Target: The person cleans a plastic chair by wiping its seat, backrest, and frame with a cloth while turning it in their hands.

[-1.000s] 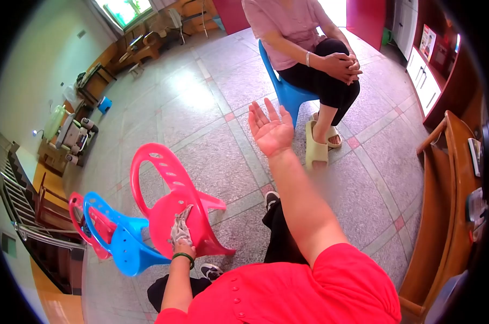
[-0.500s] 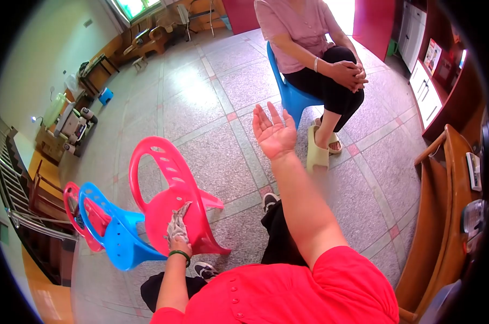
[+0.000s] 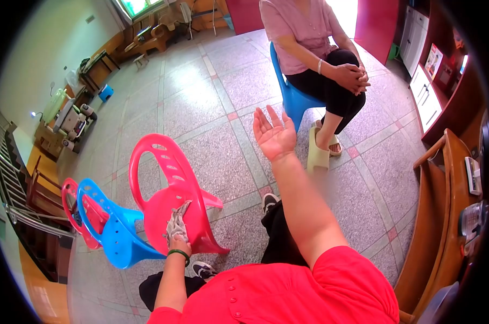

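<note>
A crumpled pale cloth (image 3: 178, 220) lies on the seat of the pink plastic chair (image 3: 157, 211), and my left hand (image 3: 180, 244) is closed on its near end. A dark green bangle circles that wrist. Out in front of me, my right hand (image 3: 275, 135) is raised with palm up and fingers apart, holding nothing. Beyond it a person in a pink shirt (image 3: 298, 32) sits on a blue chair (image 3: 294, 102), hands clasped over a knee.
Left of the pink chair stand a blue plastic chair (image 3: 119, 240) and another pink one (image 3: 96, 218). A wooden cabinet (image 3: 436, 216) runs along my right side. Stair railings (image 3: 36, 221) are at far left. A small blue stool (image 3: 105, 93) stands near the left wall.
The view has shifted slightly. My right hand stays raised in nearly the same pose, and my left hand stays on the cloth.
</note>
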Motion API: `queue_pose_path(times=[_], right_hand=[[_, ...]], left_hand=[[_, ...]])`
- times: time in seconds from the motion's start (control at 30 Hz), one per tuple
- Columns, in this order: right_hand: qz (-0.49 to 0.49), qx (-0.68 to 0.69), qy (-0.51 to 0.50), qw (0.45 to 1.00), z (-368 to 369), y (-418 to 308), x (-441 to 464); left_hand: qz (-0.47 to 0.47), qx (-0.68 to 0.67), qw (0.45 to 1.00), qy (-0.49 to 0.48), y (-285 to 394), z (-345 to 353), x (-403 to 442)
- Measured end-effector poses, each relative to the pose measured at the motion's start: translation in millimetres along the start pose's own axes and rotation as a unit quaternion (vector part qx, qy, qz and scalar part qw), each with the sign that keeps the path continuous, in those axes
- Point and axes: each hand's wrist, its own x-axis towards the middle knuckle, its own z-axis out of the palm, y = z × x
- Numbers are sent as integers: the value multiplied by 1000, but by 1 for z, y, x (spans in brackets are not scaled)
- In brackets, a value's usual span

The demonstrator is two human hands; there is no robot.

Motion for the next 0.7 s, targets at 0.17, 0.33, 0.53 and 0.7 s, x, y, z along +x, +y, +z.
queue_pose_path(times=[0.17, 0.33, 0.53, 0.7], right_hand=[[-2, -9, 10, 1000, -1, 1, 1], [3, -13, 8, 1000, -2, 2, 2], [6, -22, 16, 1000, -3, 4, 2], [7, -25, 16, 1000, -4, 5, 3]], left_hand=[[34, 64, 997, -27, -2, 3, 7], [105, -5, 990, 91, -19, 32, 24], [69, 46, 996, 13, 1, -6, -1], [-25, -65, 998, 1, 2, -7, -16]])
